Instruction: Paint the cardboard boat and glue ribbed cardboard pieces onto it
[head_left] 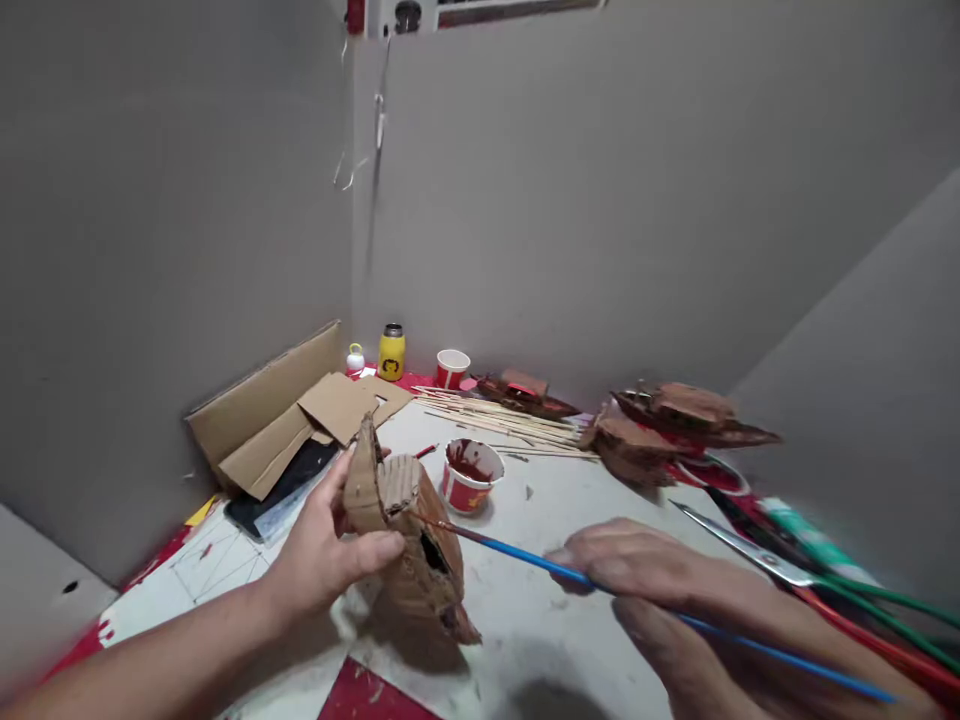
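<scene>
Running this remotely, I've got one cardboard piece (pixel 409 580) gripped in my left hand (pixel 322 545), one blue brush (pixel 517 553) pinched in my right hand (pixel 637 565), two paper cups (pixel 465 495) just past 'em.

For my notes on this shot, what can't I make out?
In the head view:
Fingers of the left hand: mostly behind the cardboard model.
Part of the blue brush: covered by the right hand.
Handle ends of the scissors: cut by the right edge.
Print on the yellow bottle: too small.
</scene>
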